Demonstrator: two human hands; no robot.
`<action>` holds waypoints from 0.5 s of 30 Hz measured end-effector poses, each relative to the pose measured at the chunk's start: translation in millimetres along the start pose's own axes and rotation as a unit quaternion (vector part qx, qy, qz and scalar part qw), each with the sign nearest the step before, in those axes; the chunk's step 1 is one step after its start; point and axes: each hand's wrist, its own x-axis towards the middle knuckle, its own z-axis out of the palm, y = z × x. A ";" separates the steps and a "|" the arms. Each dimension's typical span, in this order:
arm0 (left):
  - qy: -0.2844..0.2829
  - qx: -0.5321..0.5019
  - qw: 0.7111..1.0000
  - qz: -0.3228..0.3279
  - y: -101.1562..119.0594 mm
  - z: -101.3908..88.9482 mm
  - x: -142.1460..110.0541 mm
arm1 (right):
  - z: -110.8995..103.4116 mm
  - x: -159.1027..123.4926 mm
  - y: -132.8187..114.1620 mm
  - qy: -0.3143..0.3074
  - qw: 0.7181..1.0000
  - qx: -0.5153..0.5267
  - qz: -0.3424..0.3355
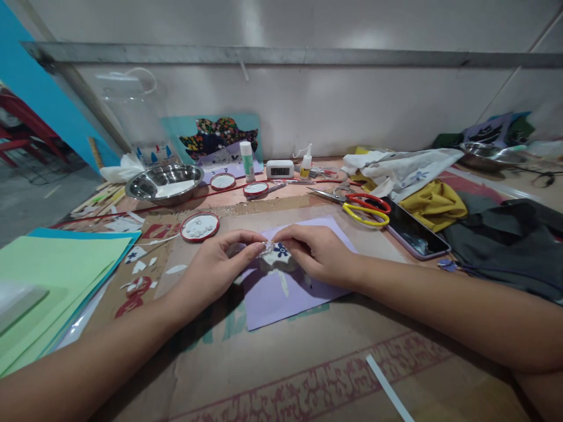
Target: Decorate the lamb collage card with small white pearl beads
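Observation:
My left hand is closed in a pinch, its thumb and forefinger on a small clear, glittering piece that looks like beads. From the other side my right hand pinches at the same piece, fingertips nearly meeting the left ones. Just under the fingers lies a white cloth cutout with a dark blue flower. It rests on a sheet of lilac paper, which also bears a pale leaf-shaped piece. A red-rimmed lid with clear beads sits beyond my left hand.
Scissors and a phone lie at the right, near yellow cloth. Behind stand a glue stick, a digital clock and a small glue bottle. A metal bowl and green paper sheets are left.

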 end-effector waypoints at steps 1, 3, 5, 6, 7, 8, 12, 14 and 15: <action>0.002 0.001 1.000 0.000 -0.5 0.0 0.4 | 0.1 -0.6 -0.4 0.001 1.000 0.007 -0.004; 0.008 -0.004 1.000 -0.004 -0.6 -0.3 1.5 | -0.2 -1.4 -2.2 0.005 1.000 0.016 -0.016; 0.009 -0.014 1.000 -0.021 0.4 -1.0 2.5 | -2.5 0.3 -3.7 0.011 1.000 0.011 -0.018; 0.009 -0.018 0.999 -0.030 1.0 -1.5 2.9 | -5.2 2.6 -3.4 0.017 1.000 -0.001 -0.007; 0.010 -0.020 0.999 -0.041 1.6 -1.8 3.3 | -9.1 6.0 -1.8 0.023 0.999 -0.019 0.013; 0.010 -0.021 0.998 -0.051 1.9 -2.2 3.7 | -14.0 10.2 1.6 0.026 0.998 -0.044 0.038; 0.006 -0.030 0.998 -0.058 -0.3 -2.3 5.2 | -38.3 27.5 33.0 -0.001 0.977 -0.179 0.113; 0.001 -0.033 0.998 -0.051 -3.5 -1.8 6.4 | -47.6 31.4 53.5 -0.013 0.958 -0.245 0.148; 0.002 -0.034 0.998 -0.048 -5.2 -1.4 7.0 | -51.1 31.9 62.4 -0.020 0.949 -0.269 0.160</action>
